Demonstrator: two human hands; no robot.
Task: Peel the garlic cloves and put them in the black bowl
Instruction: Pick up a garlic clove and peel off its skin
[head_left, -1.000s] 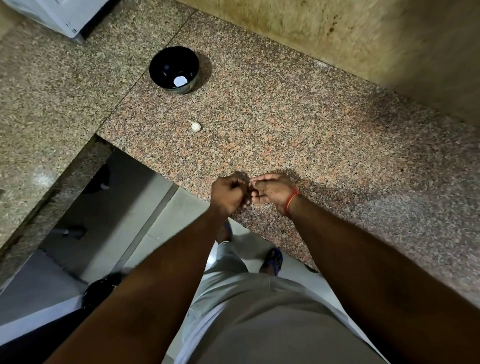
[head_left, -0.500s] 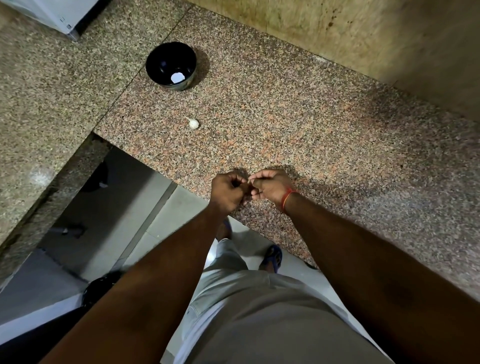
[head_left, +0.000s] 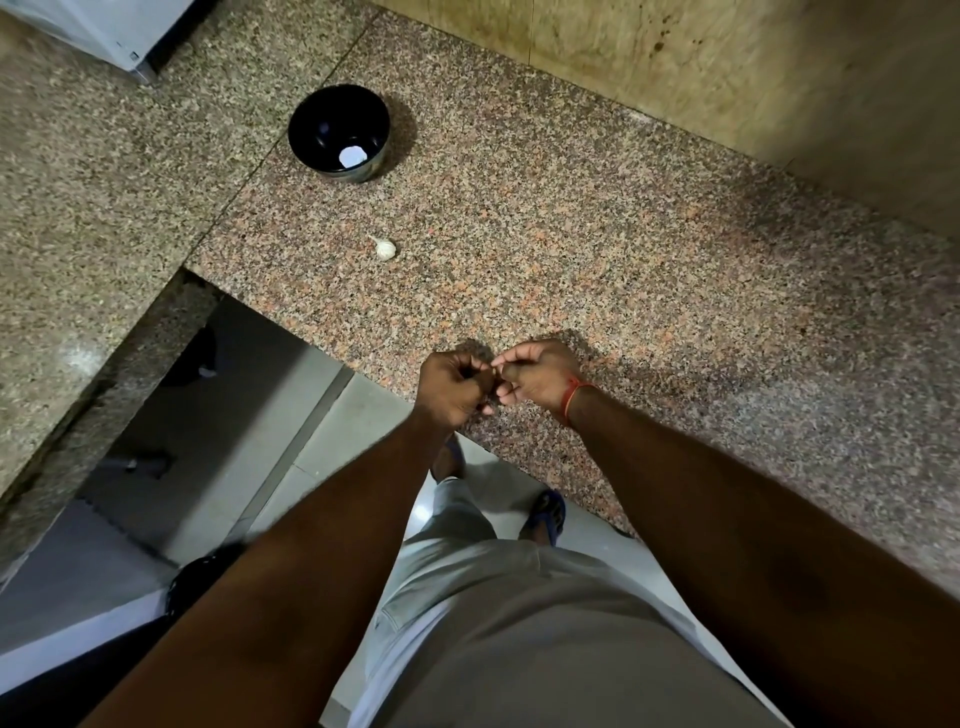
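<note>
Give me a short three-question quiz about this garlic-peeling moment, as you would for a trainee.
1. True or false: the black bowl stands beyond the loose garlic on the granite counter.
2. What pale thing lies in the bowl?
A) a white piece
B) a spoon
C) nothing
3. Which wrist wears the red thread?

Key:
1. True.
2. A.
3. The right; the right hand meets the left hand fingertip to fingertip; what they pinch is hidden.

speckled granite counter (head_left: 597, 270), black bowl (head_left: 338, 133) standing on it, garlic bulb (head_left: 385, 248) lying apart from the bowl
</note>
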